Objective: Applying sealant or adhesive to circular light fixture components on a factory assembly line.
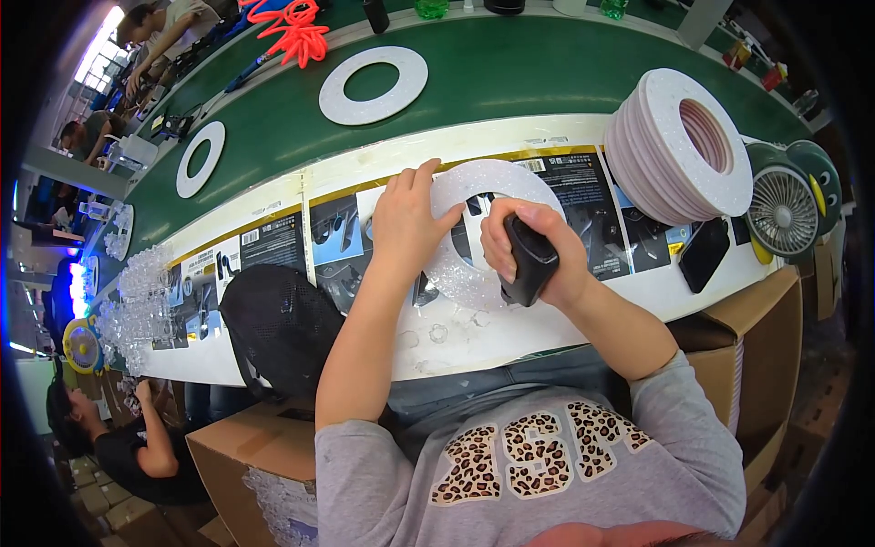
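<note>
A flat white speckled ring (453,273) lies in front of me on a white work surface covered with printed sheets. My left hand (410,219) rests on the ring's left side, fingers stretched out and the thumb reaching over its rim. Above the ring's right side, my right hand (547,251) is wrapped round a black handheld tool (530,264). The tool's working end is hidden beneath the hand, so I cannot tell whether it touches the ring. Close by on the right stands a leaning stack of similar rings (638,150).
Two more rings (333,98) lie on the green belt (510,68) beyond. A dark phone (705,255) and a fan (782,210) sit at the right. A black cap (278,319) and clear plastic parts (137,301) are at left. Cardboard boxes (246,456) flank me; a co-worker (137,447) is at lower left.
</note>
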The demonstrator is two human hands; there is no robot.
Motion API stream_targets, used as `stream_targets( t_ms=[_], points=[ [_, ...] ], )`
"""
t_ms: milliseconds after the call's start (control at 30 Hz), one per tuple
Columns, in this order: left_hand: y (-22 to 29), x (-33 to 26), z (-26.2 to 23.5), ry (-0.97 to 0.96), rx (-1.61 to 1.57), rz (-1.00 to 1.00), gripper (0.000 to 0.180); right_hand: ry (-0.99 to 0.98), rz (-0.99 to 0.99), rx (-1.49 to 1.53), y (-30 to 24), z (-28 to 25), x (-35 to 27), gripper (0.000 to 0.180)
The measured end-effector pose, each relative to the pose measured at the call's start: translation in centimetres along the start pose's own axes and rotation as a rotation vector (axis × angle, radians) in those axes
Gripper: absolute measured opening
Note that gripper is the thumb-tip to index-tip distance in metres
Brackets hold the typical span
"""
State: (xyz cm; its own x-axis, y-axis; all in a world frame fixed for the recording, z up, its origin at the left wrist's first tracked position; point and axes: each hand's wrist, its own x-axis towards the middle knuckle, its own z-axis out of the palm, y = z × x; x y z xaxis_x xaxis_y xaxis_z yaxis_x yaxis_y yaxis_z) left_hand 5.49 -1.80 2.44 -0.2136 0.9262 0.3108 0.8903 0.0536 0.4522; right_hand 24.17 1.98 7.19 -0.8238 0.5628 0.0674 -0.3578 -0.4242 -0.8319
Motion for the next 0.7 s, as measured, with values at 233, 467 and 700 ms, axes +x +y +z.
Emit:
stream_targets(
  t_ms=[233,467,700],
  points=[
    [0.2,0.0,0.0,-0.003,0.003,-0.009,0.065,0.037,-0.083,0.256,-1.7,-1.2,0.5,0.036],
    [0.9,0.0,-0.8,-0.079,-0.014,0.023,0.063,0.090,-0.246,0.369,-1.2,-1.6,0.6,0.037],
    [0.6,0.0,-0.5,-0.190,-0.033,0.025,0.051,0.064,-0.259,0.123,-0.7,-0.9,0.2,0.036]
  ],
)
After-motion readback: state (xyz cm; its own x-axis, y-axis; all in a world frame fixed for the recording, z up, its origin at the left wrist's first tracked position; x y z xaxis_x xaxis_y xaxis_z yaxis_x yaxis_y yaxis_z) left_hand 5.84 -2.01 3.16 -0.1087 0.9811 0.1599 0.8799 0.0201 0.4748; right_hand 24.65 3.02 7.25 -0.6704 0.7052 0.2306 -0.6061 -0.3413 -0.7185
